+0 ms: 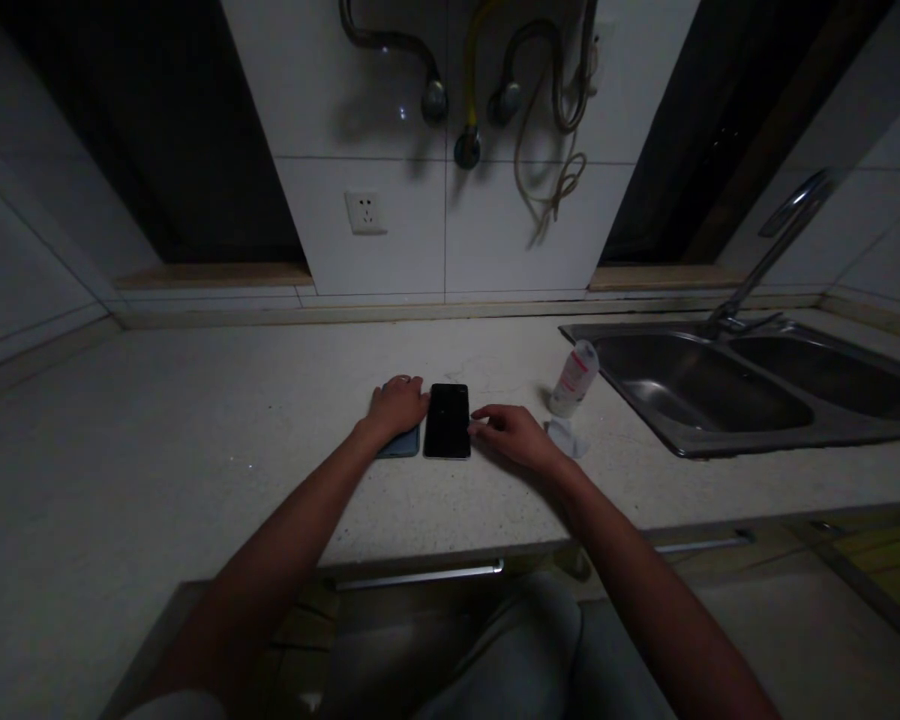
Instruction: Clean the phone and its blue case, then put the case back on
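A black smartphone lies face up on the pale countertop, its screen dark. Left of it rests a flat blue-grey phone or phone case, largely hidden under my left hand. That hand lies flat over it, fingertips forward, with a ring on one finger. My right hand rests at the smartphone's right edge, fingers bent and thumb apart from them; it appears to touch the edge without gripping. Beyond it stands a whitish bottle with pink print, a flat pale round piece at its foot.
To the right a steel double sink with a chrome faucet is set into the countertop. A socket and hanging hoses are on the tiled wall. Drawer handles run below the front edge.
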Demonstrator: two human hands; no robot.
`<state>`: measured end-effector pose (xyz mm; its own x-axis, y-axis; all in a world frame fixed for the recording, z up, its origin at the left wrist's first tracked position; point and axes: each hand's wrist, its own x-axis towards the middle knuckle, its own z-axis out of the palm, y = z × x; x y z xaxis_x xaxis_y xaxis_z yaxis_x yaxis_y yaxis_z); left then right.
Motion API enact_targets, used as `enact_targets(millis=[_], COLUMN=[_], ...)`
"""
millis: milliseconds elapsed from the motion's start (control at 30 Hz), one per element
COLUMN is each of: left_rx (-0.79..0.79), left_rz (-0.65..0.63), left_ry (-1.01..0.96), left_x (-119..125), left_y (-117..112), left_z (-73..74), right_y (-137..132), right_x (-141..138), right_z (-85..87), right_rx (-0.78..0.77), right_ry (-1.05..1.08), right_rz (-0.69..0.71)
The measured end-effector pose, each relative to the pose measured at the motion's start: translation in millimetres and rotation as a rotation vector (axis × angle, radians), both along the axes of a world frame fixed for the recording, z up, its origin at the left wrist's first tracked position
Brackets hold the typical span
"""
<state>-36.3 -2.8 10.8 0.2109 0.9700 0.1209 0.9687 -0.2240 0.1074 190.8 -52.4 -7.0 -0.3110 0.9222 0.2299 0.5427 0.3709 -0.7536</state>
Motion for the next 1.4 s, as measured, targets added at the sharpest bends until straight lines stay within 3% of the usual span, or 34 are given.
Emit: enact_targets(millis=[133, 300, 567, 733, 833, 967, 1067, 1167, 1267, 1400], left_rx=[0.013, 0.062, 0.28, 0.394, 0.427, 0.439, 0.362, 0.298, 0.2, -0.108], left_rz=[-0.01, -0.011, -0.072, -0.297, -0.491, -0.763, -0.835, -0.833, -0.763, -0.662], left_ry=[0.001, -0.004, -0.157, -0.271, -0.348, -0.394, -0.42, -0.504, -0.673, -1.059], left_x=[-1, -1, 1, 21, 40, 60, 68, 70, 71, 79], left_y=[1, 2, 4, -11, -31, -58, -70, -74, -73, -70], left_z=[-0.3, -2.3, 0.3, 0.7, -2.0, -6.5, -7.4, -8.4, -12.7, -23.1], right_y=[0, 0, -42, -65, -67, -67, -68, -68, -69, -74], right_x=[6, 18, 55, 67, 66, 68, 71, 73, 69, 55], right_z=[7.2, 11.2, -6.0, -14.0, -13.8, -12.1, -12.0, -12.7, -10.9, -2.2], right_rx=[0.212, 0.368, 0.41, 0.256, 0.24, 0.273, 0.179, 0.069, -0.056, -0.229], right_ry=[0.009, 0.087, -0.041, -0.429, -0.493, -0.164, 0.217, 0.498, 0.697, 0.956], right_rz=[-0.212, -0.404, -0.745, -0.674, -0.579, -0.44, -0.423, -0.468, -0.417, -0.279])
